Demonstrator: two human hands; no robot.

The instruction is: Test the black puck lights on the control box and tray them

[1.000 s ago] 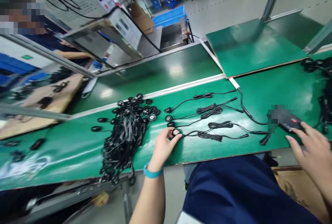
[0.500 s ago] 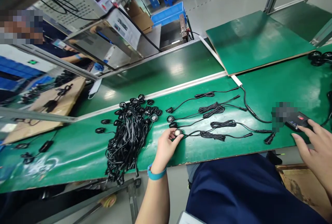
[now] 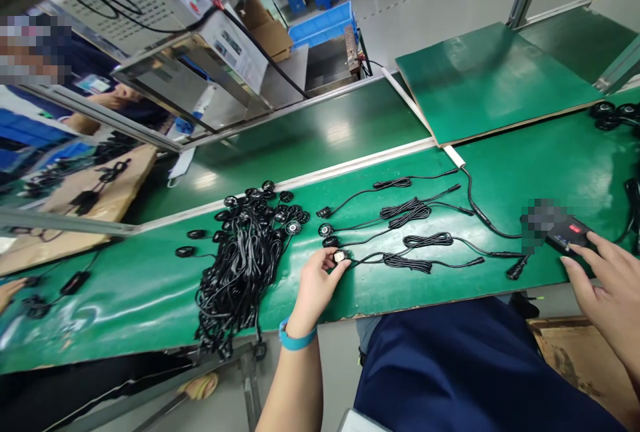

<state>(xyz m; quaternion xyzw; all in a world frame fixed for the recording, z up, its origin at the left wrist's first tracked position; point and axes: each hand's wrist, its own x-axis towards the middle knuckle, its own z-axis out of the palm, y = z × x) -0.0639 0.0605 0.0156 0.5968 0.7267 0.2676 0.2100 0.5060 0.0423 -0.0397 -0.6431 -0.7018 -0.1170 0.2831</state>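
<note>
My left hand (image 3: 320,279) pinches a small round black lamp (image 3: 341,256) between thumb and fingers. Its pale, bright face points up, and its cable runs right across the green bench. My right hand (image 3: 607,272) has its fingers spread, with fingertips touching the near edge of a black control box (image 3: 565,231) that shows a red display. Part of the box is blurred out. A black lead (image 3: 487,219) links the box to a white conduit. Just beyond my left hand lie more round lamps (image 3: 325,230) with bundled cables (image 3: 407,209).
A heap of black cabled lamps (image 3: 245,259) lies left of my left hand. A raised green board (image 3: 500,82) stands at the back right. Across the frame is a person with a badge (image 3: 93,83). Another person's hand (image 3: 11,291) reaches in at the left edge.
My hands keep their places on the lamp and the box. Another person's hand has appeared at the left edge, and the hands of the person across have shifted. The view has moved slightly.
</note>
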